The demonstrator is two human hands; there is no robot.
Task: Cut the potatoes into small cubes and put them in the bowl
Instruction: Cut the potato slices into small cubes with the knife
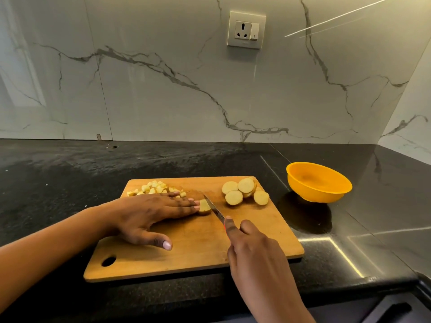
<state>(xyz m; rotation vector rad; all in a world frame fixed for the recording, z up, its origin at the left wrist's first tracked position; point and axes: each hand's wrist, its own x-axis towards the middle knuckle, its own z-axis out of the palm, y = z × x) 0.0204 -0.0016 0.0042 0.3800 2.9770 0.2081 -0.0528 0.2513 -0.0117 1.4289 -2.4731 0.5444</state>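
A: What takes up most of the view?
B: A marble-veined wall [163,89] at 12 o'clock, with a black stone surface [70,171] below it.

A: And on the surface?
B: A wooden cutting board [198,248] in the middle, its handle hole at the 7 o'clock corner. The orange bowl [319,180] stands off the board at 2 o'clock, apart from it, with nothing visible inside.

A: The hands?
B: The left hand [149,213] comes in from 8 o'clock and lies flat on the board. Its fingers are straight and the tips press on a potato piece [204,206] near the centre. The right hand [251,248] comes in from 5 o'clock. It is wrapped round the handle of a knife [214,208], with the forefinger laid along the top.

A: Where is the potato?
B: Round slices [245,191] overlap in a loose heap at 1 o'clock on the board. A pile of cubes [156,188] sits at 11 o'clock, just beyond the left fingers.

A: And the blade?
B: It points toward 11 o'clock, resting against the right side of the held piece
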